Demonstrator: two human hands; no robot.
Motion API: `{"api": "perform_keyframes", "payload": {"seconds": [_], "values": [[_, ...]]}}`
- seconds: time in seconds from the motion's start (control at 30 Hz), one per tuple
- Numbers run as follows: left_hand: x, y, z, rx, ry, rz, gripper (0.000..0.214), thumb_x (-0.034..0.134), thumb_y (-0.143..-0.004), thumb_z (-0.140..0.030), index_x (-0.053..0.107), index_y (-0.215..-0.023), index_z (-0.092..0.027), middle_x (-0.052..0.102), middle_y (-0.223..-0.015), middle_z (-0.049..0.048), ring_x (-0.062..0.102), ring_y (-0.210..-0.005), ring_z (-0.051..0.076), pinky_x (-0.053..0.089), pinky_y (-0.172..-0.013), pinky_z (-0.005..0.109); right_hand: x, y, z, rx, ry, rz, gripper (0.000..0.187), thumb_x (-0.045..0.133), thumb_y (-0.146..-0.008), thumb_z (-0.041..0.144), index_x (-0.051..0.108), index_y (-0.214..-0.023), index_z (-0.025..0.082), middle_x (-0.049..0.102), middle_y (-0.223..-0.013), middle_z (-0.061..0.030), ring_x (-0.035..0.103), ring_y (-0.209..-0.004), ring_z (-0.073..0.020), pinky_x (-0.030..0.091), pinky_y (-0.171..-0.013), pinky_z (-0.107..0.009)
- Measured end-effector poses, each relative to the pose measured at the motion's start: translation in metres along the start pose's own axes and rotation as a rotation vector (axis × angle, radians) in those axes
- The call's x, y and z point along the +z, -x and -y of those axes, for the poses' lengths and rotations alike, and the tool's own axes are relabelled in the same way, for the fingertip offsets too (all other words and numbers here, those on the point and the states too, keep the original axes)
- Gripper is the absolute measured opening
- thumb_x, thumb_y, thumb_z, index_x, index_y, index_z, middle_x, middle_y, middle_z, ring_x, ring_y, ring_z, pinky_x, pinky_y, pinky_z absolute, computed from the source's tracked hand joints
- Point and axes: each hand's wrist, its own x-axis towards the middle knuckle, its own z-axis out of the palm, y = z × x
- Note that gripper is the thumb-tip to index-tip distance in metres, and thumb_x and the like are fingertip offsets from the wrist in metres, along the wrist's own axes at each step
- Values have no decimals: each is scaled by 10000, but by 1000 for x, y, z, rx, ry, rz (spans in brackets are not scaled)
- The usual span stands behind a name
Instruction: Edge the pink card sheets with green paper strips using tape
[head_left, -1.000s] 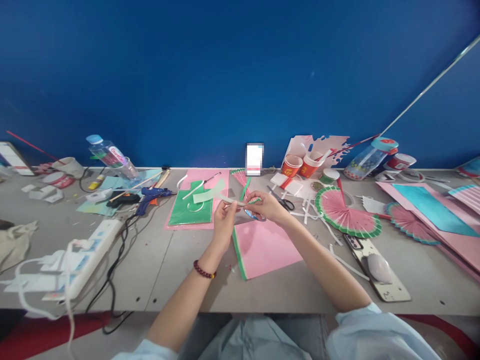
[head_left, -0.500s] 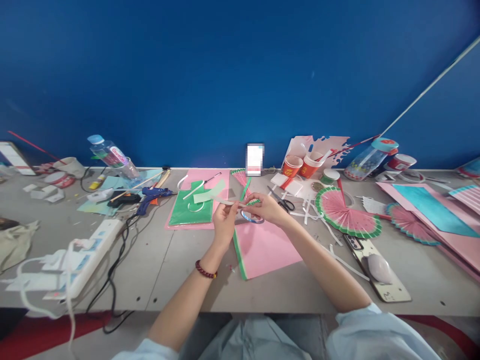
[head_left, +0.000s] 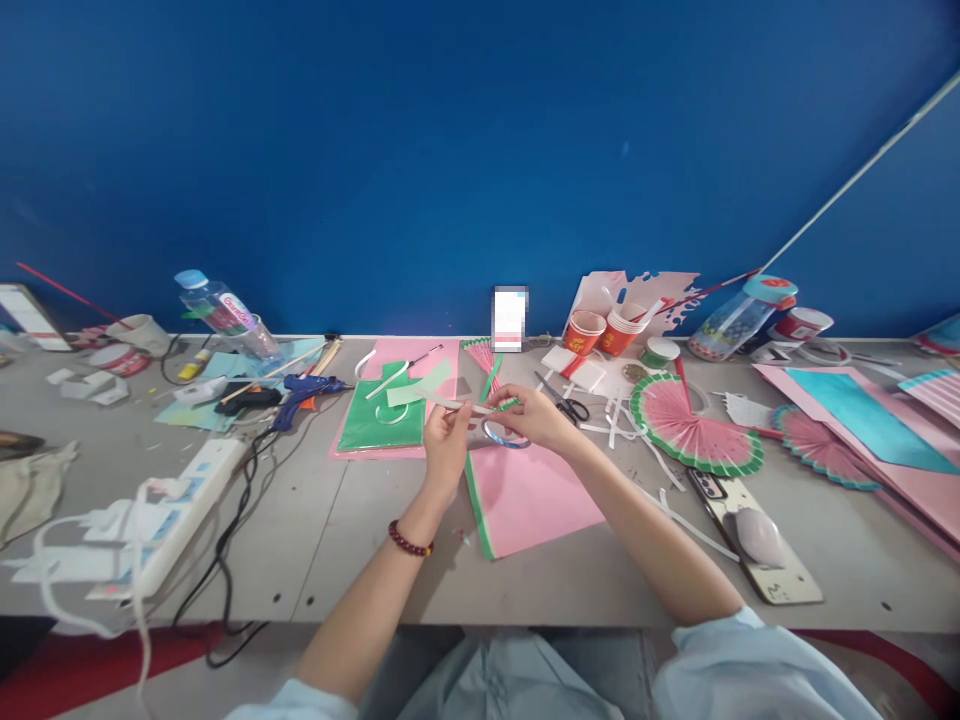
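Note:
My left hand [head_left: 448, 435] pinches a narrow pale strip [head_left: 436, 399], which looks like paper or tape, over the table. A wider pale green piece [head_left: 405, 394] appears at the strip's left end. My right hand [head_left: 531, 415], fingers closed, grips the strip's other end; a bit of green shows at the fingertips. Just under the right hand is a tape roll [head_left: 504, 436], partly covered by the fingers. Below both hands lies a pink sheet [head_left: 532, 500] with a green left edge. Behind them a pleated pink and green paper piece [head_left: 478, 348] lies near a phone [head_left: 510, 320].
Left: green paper pack [head_left: 375, 428], blue glue gun [head_left: 304, 395], power strip [head_left: 191, 520] with cables, and tilted bottle [head_left: 232, 315]. Right: black scissors [head_left: 574, 408], red cups [head_left: 585, 332], watermelon fan [head_left: 697, 425], white strips [head_left: 664, 460], and a phone [head_left: 787, 570] under a mouse [head_left: 757, 537].
Both hands stay nearly in place, still holding the strip. The left hand has shifted very slightly left, and the right fingertips have moved a little.

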Motion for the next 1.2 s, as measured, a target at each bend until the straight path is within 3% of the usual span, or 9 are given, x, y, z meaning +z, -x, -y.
{"api": "perform_keyframes", "payload": {"seconds": [0.17,0.47,0.6,0.7,0.87,1.07,1.2], "values": [[1,0,-3,-9,-4,13,224,638,-759,-395,586,-800,-181,679,-718,13,644,-674,141,474,-634,247,-1,-4,-7,-30,5,4,254,652,-683,390,590,-823,187,529,-509,39,509,-479,-108,331,-416,-188],[-3,-4,-7,-109,75,-49,240,681,-698,-381,629,-706,-147,687,-683,38,656,-680,157,475,-624,246,0,-5,-7,4,-33,18,206,643,-676,370,577,-730,183,484,-460,59,458,-451,-94,315,-442,-202],[-6,-6,-10,-190,159,-51,291,623,-742,-427,684,-817,-152,700,-743,55,658,-714,159,477,-604,238,1,-6,-8,17,-67,35,200,644,-673,366,574,-722,184,477,-471,64,453,-449,-91,320,-443,-207],[-4,-6,-7,-172,136,-12,309,631,-737,-434,700,-869,-163,706,-808,59,651,-750,158,482,-612,237,1,-5,-7,13,-89,34,204,651,-667,364,573,-722,184,486,-508,64,455,-458,-82,339,-453,-209],[1,-3,5,-151,33,100,239,748,-620,-359,717,-743,-156,717,-815,55,641,-755,163,488,-678,258,0,-3,-3,22,-130,42,241,672,-655,391,565,-710,182,484,-528,60,442,-458,-76,331,-437,-204],[1,-1,1,-108,-44,55,222,708,-675,-375,714,-704,-155,706,-740,39,613,-706,142,456,-653,241,1,-4,-5,16,-118,72,264,672,-671,415,561,-748,188,462,-490,65,419,-430,-79,284,-400,-197],[1,0,-5,-105,-54,20,226,684,-701,-377,702,-703,-152,695,-712,36,605,-701,138,443,-648,233,2,-5,-7,-17,-127,47,276,676,-665,383,519,-798,199,528,-616,50,450,-448,-74,304,-403,-198]]}}
